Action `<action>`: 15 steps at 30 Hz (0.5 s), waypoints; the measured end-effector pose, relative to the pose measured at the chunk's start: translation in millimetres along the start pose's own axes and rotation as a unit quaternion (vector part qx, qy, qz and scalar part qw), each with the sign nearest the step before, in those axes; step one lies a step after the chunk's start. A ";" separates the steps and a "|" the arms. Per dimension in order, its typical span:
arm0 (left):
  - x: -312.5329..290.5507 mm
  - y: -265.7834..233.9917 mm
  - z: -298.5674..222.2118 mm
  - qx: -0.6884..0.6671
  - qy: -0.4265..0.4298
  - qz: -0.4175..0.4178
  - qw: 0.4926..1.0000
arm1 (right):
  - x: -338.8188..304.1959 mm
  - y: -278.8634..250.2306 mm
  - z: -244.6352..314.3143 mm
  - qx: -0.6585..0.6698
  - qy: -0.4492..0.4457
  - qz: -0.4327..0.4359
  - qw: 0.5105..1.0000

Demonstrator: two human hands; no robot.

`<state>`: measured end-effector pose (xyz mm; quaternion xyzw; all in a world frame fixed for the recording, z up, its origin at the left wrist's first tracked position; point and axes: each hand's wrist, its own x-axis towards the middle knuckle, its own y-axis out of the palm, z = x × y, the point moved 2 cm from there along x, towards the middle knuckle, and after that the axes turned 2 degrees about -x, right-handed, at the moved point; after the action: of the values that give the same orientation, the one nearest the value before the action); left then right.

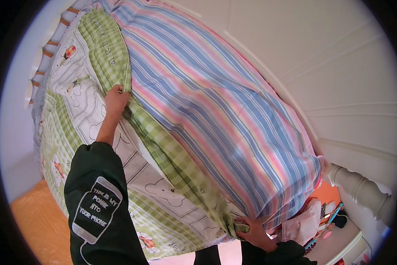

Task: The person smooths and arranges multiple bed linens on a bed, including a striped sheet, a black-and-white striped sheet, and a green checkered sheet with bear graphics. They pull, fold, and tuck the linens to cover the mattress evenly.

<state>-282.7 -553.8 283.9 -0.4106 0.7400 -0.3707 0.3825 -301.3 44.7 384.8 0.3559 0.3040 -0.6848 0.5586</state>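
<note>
A quilt (172, 194) with green checks, white panels and cartoon animals lies over the left and near part of the bed. Its green checked edge runs diagonally across the bed, from the far left to the near right. Partway along that edge, my left hand (116, 100) is closed on the fabric, arm stretched forward. My right hand (253, 234) grips the quilt's near right corner, low in the view, with fingers and thumb round the cloth. Beyond the edge spreads a striped bed sheet (207, 106) in blue, pink, yellow and white, with shallow wrinkles.
A cream headboard-like panel (291, 53) with a turned post (359, 185) borders the bed on the right. At the lower right, a white cabinet (348, 247) carries small items beside a pale pink cloth (302, 223). White rails with wooden spindles (48, 54) stand far left; an orange surface (39, 221) lies lower left.
</note>
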 end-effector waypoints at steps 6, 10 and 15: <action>8.8 -24.6 10.1 -0.191 -0.128 0.057 0.971 | -11.9 -8.8 3.9 0.059 0.016 0.068 0.996; 18.4 -37.4 8.8 -0.440 -0.222 0.081 0.866 | -25.3 -23.2 5.5 0.179 0.039 -0.017 0.983; 28.8 -62.6 20.7 -0.364 -0.239 0.246 0.866 | -30.2 -57.1 16.6 0.041 -0.027 0.098 0.994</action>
<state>-255.1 -608.7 321.4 -0.4009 0.7857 0.1408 0.4496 -356.2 58.7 420.2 0.3877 0.2245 -0.6482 0.6157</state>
